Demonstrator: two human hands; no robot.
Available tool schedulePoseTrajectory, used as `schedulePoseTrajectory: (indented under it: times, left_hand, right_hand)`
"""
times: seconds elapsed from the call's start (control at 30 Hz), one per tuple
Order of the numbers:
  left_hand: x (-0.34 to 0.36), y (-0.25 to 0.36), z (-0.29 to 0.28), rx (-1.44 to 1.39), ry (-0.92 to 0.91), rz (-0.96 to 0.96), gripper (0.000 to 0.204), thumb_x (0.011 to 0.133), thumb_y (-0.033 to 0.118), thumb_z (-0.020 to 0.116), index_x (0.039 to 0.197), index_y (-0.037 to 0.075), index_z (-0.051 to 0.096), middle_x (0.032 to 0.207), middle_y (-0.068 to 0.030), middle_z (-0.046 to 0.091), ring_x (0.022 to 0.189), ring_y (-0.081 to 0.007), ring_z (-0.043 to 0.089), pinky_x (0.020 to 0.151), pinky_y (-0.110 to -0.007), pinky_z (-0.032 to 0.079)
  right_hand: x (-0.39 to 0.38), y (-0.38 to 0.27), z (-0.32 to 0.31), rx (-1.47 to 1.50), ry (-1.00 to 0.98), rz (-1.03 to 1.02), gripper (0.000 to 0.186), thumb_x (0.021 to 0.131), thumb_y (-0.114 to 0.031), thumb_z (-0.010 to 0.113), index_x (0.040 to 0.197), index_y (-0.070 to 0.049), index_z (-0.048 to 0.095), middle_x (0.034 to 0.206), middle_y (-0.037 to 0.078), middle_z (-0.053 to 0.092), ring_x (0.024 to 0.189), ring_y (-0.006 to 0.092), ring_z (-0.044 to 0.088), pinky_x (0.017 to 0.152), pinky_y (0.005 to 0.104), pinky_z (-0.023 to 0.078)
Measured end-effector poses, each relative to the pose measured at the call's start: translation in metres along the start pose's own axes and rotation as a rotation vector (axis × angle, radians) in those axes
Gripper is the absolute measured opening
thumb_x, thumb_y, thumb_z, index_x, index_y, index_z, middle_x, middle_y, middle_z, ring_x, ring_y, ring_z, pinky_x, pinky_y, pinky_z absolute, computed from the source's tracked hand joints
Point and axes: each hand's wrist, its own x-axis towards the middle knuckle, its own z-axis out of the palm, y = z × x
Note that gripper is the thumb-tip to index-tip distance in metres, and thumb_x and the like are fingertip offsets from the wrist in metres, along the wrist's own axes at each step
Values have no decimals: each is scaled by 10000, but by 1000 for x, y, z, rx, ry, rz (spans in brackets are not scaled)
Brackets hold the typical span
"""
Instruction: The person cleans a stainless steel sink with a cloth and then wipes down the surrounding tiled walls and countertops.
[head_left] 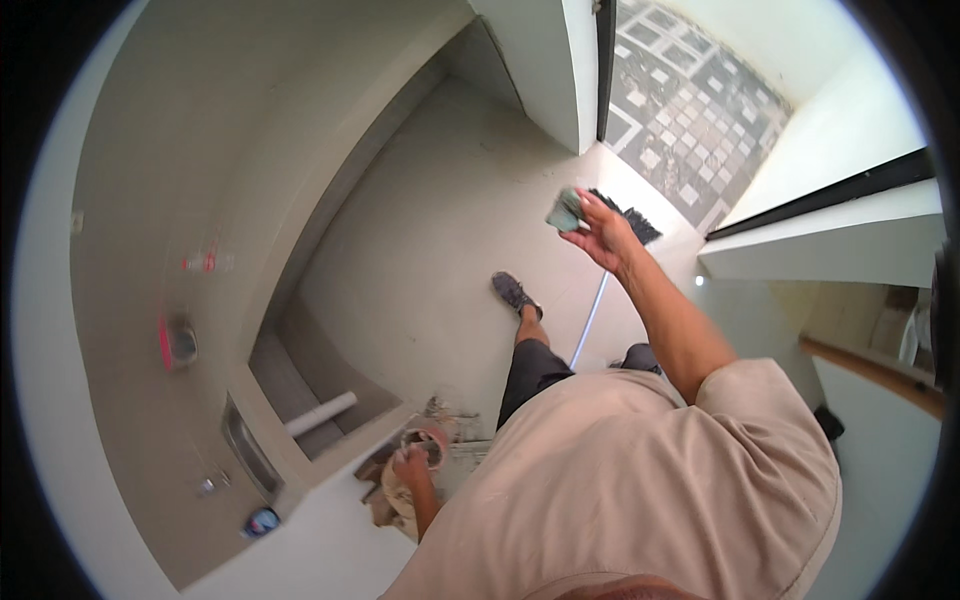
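My right hand (604,240) is raised over the floor, its fingers closed around a small grey-green pad or folded cloth (565,211) whose exact kind I cannot make out. Low on my left, my left hand (409,466) is at the rim of a small pinkish bucket (432,437) and appears to grip it; the fingertips are partly hidden. Beside that hand lie crumpled brownish sacks or cloths (380,497). Below and behind my right hand, on the floor, is a black-bristled broom (640,226) with a pale blue handle (592,320).
A counter with a metal sink (248,445) runs along the left, with a pink-rimmed container (180,344) and a blue tub (261,521) on it. A white tube (320,413) lies under the counter. Far right, a doorway leads to patterned tiles (690,120). A wooden-edged shelf (870,374) stands right.
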Motion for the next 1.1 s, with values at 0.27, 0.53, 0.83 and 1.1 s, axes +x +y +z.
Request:
schedulePoseTrajectory:
  times: [0.27,0.53,0.83,1.1]
  left_hand:
    - [215,461,164,46,-265,794,284,1007,253,646,939,-20,608,869,-65,635,821,-167,571,779,-349,496]
    - [280,763,346,464,-359,1412,386,990,241,639,1300,21,574,1386,-135,512,1274,-283,529,1015,-416,481]
    - [335,828,511,810,-472,2052,736,996,390,619,1540,13,298,1548,-218,346,1449,-375,323,1176,-515,308]
    - [356,817,535,753,-628,1860,780,1047,524,452,1577,7,206,1577,-188,274,1473,-342,266,1207,-503,228]
  right_hand:
    - [116,-12,84,154,31,-78,240,999,-249,677,1163,-105,578,1173,96,646,1135,264,638,989,444,546]
    - [226,-7,105,74,206,-82,228,977,-202,716,1121,-114,563,1101,106,719,841,134,682,644,276,563]
    - [419,18,29,301,313,-97,494,962,-271,725,1355,-2,594,967,13,633,793,109,565,652,287,482]
    - [575,16,48,279,238,-407,427,902,-264,749,1247,-16,701,993,92,686,828,164,627,701,339,524]
